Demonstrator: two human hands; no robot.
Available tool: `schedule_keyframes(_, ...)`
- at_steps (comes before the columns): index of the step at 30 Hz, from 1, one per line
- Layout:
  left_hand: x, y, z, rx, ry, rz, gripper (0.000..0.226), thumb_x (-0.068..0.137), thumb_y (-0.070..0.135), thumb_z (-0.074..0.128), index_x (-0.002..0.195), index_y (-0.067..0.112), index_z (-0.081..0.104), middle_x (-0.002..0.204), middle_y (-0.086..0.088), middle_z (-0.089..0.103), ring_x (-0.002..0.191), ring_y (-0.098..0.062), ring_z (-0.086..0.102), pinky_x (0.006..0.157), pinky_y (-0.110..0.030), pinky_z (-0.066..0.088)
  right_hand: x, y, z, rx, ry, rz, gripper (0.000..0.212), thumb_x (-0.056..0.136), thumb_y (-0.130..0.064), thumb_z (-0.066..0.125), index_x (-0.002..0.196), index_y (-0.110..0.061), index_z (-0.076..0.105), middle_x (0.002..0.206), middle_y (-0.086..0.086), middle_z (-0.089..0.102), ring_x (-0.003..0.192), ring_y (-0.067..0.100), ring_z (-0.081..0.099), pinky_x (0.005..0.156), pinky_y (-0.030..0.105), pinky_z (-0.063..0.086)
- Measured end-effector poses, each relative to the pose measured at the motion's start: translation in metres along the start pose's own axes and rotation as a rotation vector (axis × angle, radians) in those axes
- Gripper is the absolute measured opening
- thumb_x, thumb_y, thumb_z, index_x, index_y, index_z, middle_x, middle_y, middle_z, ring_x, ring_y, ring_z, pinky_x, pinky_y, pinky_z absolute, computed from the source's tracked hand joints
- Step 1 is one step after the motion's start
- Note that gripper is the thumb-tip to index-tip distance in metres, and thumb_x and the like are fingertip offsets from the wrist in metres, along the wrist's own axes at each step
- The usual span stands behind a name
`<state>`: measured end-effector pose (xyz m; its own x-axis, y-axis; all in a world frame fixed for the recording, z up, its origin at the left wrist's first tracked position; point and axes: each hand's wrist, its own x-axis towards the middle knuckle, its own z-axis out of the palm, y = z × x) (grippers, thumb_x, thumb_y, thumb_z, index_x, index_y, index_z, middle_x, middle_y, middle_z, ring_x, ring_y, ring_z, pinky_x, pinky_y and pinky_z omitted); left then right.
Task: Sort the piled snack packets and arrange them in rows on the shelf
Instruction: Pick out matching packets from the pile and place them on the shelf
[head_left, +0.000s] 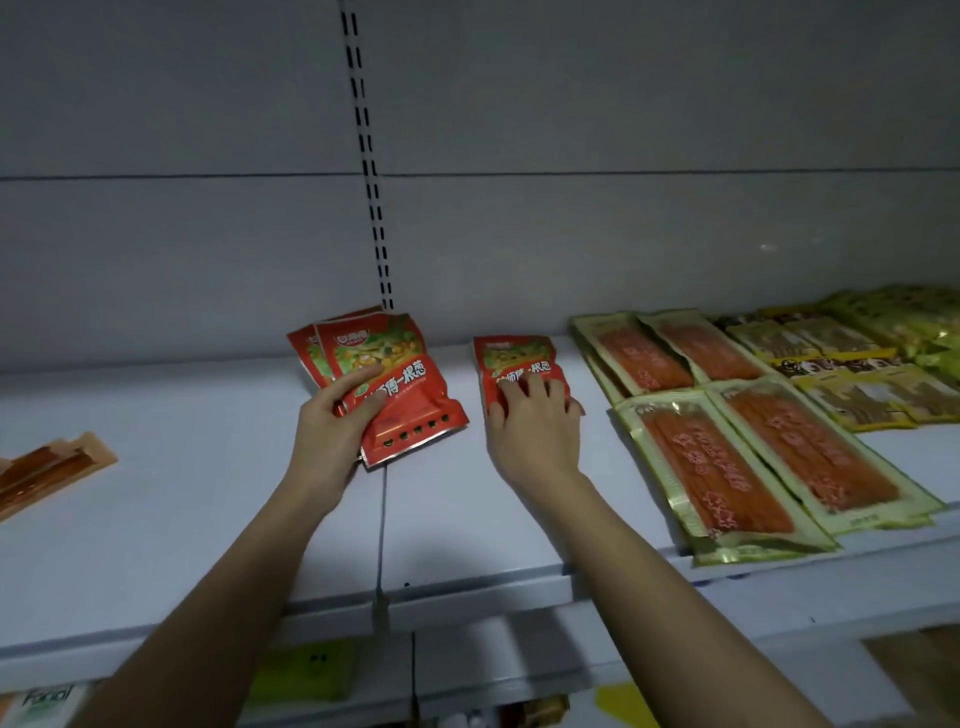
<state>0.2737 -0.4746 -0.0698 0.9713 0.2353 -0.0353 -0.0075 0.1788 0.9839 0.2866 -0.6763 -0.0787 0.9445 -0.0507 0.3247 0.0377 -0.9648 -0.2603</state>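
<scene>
Hands (532, 426) on red packets (511, 371), mid-shelf (208, 519)

Four red packets (400, 384), four gold-edged orange packets (717, 457), two hands (535, 426).

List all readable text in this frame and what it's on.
"师傅一根葱" partly readable, start covered: red snack packets held by left hand.
Same print, mostly covered by right hand: red packet on shelf.
"Facial", cut off: box below shelf.
Gold-edged orange packets: print too blurred.
</scene>
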Motion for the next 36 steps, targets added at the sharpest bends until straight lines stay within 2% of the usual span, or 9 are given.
schedule_keyframes(7,-0.008,0.001,0.012,0.008,-0.049,0.011,0.029,0.092,0.012,0.068,0.118,0.025,0.071,0.129,-0.007,0.062,0.105,-0.030,0.070,0.085,-0.047,0.060,0.026,0.042,-0.008,-0.053,-0.082,-0.020,0.043,0.101,-0.035,0.040,0.142,-0.022,0.047,0.146,0.004,0.041,0.133,0.027,0.033,0.106,0.044,0.030)
schedule_keyframes(14,-0.014,0.008,0.072,-0.062,-0.139,0.013,0.026,0.090,0.011,0.071,0.111,0.026,0.076,0.125,-0.006,0.067,0.105,-0.028,0.071,0.085,-0.045,0.060,0.023,0.049,-0.007,-0.077,-0.041,-0.074,0.045,0.094,-0.033,0.052,0.138,-0.025,0.050,0.144,0.007,0.041,0.136,0.029,0.031,0.106,0.046,0.029)
schedule_keyframes(18,-0.009,-0.004,0.058,-0.099,-0.047,0.010,0.025,0.092,0.007,0.068,0.112,0.021,0.073,0.125,-0.007,0.066,0.102,-0.027,0.071,0.073,-0.036,0.061,0.025,0.050,-0.002,-0.082,0.026,-0.079,0.039,0.100,-0.033,0.038,0.134,-0.024,0.055,0.138,0.007,0.050,0.128,0.027,0.040,0.101,0.047,0.033)
schedule_keyframes(22,-0.003,-0.008,0.055,-0.036,-0.063,0.016,0.030,0.093,0.014,0.068,0.119,0.029,0.069,0.126,0.000,0.063,0.104,-0.028,0.070,0.073,-0.041,0.062,0.028,0.049,-0.001,-0.085,0.079,-0.090,0.037,0.093,-0.021,0.053,0.130,-0.022,0.058,0.134,0.008,0.051,0.126,0.029,0.042,0.099,0.047,0.034)
schedule_keyframes(26,0.001,-0.008,0.056,-0.049,-0.071,0.037,0.053,0.088,0.014,0.074,0.132,0.039,0.056,0.126,0.003,0.061,0.104,-0.027,0.071,0.078,-0.048,0.062,0.018,0.046,-0.013,0.305,0.220,-0.176,0.022,0.098,-0.013,0.046,0.116,-0.013,0.059,0.112,0.005,0.059,0.101,0.024,0.054,0.085,0.040,0.046)
schedule_keyframes(28,0.004,-0.008,0.056,-0.045,-0.058,0.063,0.067,0.084,0.016,0.077,0.138,0.042,0.048,0.128,0.004,0.061,0.108,-0.026,0.069,0.082,-0.050,0.061,0.014,0.038,-0.016,0.558,0.099,-0.168,0.026,0.105,-0.028,0.037,0.123,-0.019,0.052,0.115,-0.001,0.060,0.102,0.016,0.057,0.086,0.040,0.050)
schedule_keyframes(31,0.000,-0.008,0.057,-0.030,-0.076,0.084,0.079,0.075,0.025,0.080,0.142,0.042,0.042,0.130,0.005,0.060,0.111,-0.024,0.068,0.083,-0.049,0.061,0.011,0.015,-0.013,0.739,-0.031,-0.112,0.041,0.100,-0.049,0.045,0.138,-0.034,0.039,0.129,-0.007,0.054,0.112,0.010,0.056,0.091,0.036,0.053)
schedule_keyframes(34,-0.007,-0.006,0.052,-0.050,-0.027,0.099,0.076,0.076,0.031,0.079,0.143,0.042,0.043,0.131,0.003,0.061,0.109,-0.024,0.069,0.084,-0.049,0.061,0.004,-0.008,-0.011,0.798,-0.033,-0.103,0.043,0.099,-0.035,0.057,0.139,-0.032,0.044,0.127,-0.006,0.049,0.110,0.006,0.050,0.082,0.011,0.044)
schedule_keyframes(36,-0.009,0.000,0.040,-0.056,0.048,0.108,0.063,0.086,0.030,0.074,0.141,0.043,0.045,0.130,0.003,0.062,0.106,-0.025,0.071,0.081,-0.050,0.061,0.002,-0.015,-0.014,0.861,-0.010,-0.051,0.039,0.098,-0.029,0.059,0.136,-0.030,0.049,0.124,-0.006,0.048,0.109,0.006,0.049,0.076,0.006,0.038)
